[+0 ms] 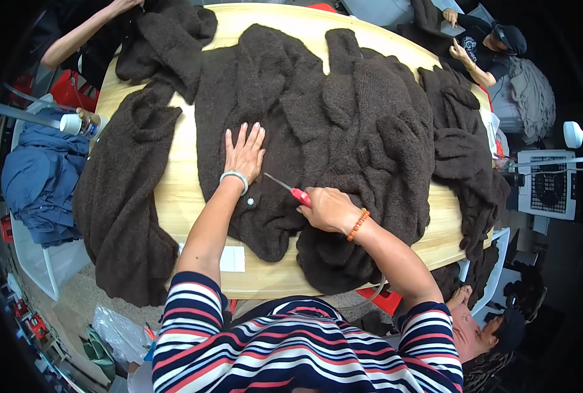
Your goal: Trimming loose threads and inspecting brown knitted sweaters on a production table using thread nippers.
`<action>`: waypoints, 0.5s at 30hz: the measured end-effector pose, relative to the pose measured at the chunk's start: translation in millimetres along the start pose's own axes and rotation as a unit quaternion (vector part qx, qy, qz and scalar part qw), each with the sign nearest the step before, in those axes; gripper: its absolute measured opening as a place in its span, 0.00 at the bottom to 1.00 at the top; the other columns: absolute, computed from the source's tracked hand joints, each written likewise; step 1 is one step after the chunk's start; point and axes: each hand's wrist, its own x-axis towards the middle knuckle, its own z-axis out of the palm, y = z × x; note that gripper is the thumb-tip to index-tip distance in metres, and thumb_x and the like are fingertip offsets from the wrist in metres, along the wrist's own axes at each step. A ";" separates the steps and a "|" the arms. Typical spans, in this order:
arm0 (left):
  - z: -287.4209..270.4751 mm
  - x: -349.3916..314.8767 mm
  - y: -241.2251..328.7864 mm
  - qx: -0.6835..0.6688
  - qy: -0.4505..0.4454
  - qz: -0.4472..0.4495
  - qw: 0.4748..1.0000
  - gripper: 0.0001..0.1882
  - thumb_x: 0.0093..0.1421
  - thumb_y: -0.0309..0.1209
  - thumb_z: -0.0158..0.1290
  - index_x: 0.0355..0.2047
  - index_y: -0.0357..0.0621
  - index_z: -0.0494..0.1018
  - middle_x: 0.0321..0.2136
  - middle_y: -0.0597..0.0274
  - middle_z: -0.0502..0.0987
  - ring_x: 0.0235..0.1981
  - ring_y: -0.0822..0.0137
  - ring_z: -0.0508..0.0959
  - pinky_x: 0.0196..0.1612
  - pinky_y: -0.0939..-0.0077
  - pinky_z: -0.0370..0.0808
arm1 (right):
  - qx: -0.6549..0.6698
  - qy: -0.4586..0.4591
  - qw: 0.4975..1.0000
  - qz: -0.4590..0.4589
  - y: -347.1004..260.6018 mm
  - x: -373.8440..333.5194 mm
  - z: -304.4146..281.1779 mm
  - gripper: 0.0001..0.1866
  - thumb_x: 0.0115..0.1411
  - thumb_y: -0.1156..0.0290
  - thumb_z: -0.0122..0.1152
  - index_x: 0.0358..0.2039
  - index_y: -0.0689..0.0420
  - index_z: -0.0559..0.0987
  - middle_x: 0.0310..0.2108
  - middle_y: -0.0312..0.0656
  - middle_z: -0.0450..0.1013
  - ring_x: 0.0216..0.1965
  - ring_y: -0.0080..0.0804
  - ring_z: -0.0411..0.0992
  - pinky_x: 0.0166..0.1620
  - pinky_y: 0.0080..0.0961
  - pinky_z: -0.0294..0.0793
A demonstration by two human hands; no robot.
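Dark brown knitted garments (376,98) lie spread and bunched over the table in front of me. My left hand (245,157) rests flat on a garment left of the middle, its fingers stretched out and spread. My right hand (330,209) is closed round a red-handled tool (300,195) with a thin, pointed metal end; its exact kind is hard to make out. The tip points up and left, close to my left hand over the knit. A small round pale thing (251,202) sits on the garment below my left wrist.
More brown garments hang over the left and right edges of the pale wooden table (180,177). A white card (232,259) lies at its near edge. Blue cloth (45,173) fills a bin at left. Co-workers (481,49) are around the table. A white fan-like unit (547,185) stands right.
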 end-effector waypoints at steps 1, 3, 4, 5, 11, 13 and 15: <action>-0.5 0.9 -3.1 0.002 -0.001 -0.005 1.000 0.29 0.67 0.40 0.42 0.68 0.51 0.55 0.70 0.67 0.50 0.72 0.58 0.46 0.70 0.43 0.37 | 0.002 -0.007 1.000 -0.004 0.5 -5.2 1.5 0.18 0.60 0.58 0.58 0.36 0.64 0.77 0.35 0.57 0.78 0.42 0.55 0.77 0.46 0.45 0.76; -3.4 -2.2 -8.4 0.003 0.003 0.010 1.000 0.29 0.67 0.40 0.42 0.68 0.51 0.55 0.70 0.67 0.50 0.72 0.57 0.46 0.70 0.43 0.37 | 0.004 -0.006 1.000 -0.021 -2.3 -16.2 2.6 0.18 0.60 0.59 0.58 0.36 0.64 0.76 0.33 0.59 0.77 0.40 0.57 0.77 0.45 0.47 0.75; -4.8 -3.0 -8.1 -0.003 0.002 0.018 1.000 0.29 0.67 0.39 0.42 0.68 0.50 0.55 0.70 0.66 0.50 0.71 0.56 0.46 0.70 0.43 0.37 | 0.007 0.005 1.000 -0.023 -1.0 -20.0 4.0 0.17 0.60 0.59 0.58 0.36 0.63 0.75 0.32 0.60 0.77 0.39 0.58 0.77 0.45 0.47 0.76; -7.2 -7.2 -9.3 -0.014 0.002 0.029 0.999 0.29 0.66 0.38 0.44 0.67 0.48 0.57 0.70 0.63 0.52 0.71 0.53 0.47 0.70 0.42 0.38 | 0.011 0.015 1.000 -0.025 -0.3 -23.2 5.5 0.17 0.60 0.59 0.58 0.36 0.63 0.75 0.31 0.60 0.77 0.38 0.58 0.77 0.44 0.48 0.76; -22.7 -109.3 8.8 -0.112 -0.042 0.069 0.990 0.30 0.62 0.37 0.51 0.64 0.44 0.61 0.68 0.57 0.55 0.70 0.51 0.50 0.69 0.43 0.42 | 0.025 0.028 0.999 -0.016 4.1 -40.3 9.7 0.15 0.61 0.61 0.57 0.37 0.62 0.73 0.27 0.60 0.76 0.34 0.59 0.77 0.40 0.49 0.76; -22.2 -131.2 11.6 -0.083 -0.038 0.043 0.995 0.30 0.63 0.38 0.50 0.64 0.44 0.61 0.68 0.58 0.55 0.71 0.53 0.49 0.70 0.43 0.40 | 0.011 -0.004 0.999 -0.050 0.4 -46.5 13.8 0.15 0.61 0.61 0.57 0.36 0.62 0.74 0.27 0.59 0.76 0.33 0.58 0.77 0.39 0.48 0.77; -21.1 -128.3 10.9 -0.080 -0.040 0.030 0.996 0.30 0.63 0.39 0.49 0.64 0.44 0.61 0.69 0.58 0.54 0.71 0.53 0.49 0.70 0.42 0.39 | -0.019 -0.006 0.997 -0.071 -3.5 -51.6 28.1 0.15 0.60 0.62 0.57 0.36 0.63 0.76 0.27 0.58 0.77 0.33 0.55 0.78 0.37 0.46 0.78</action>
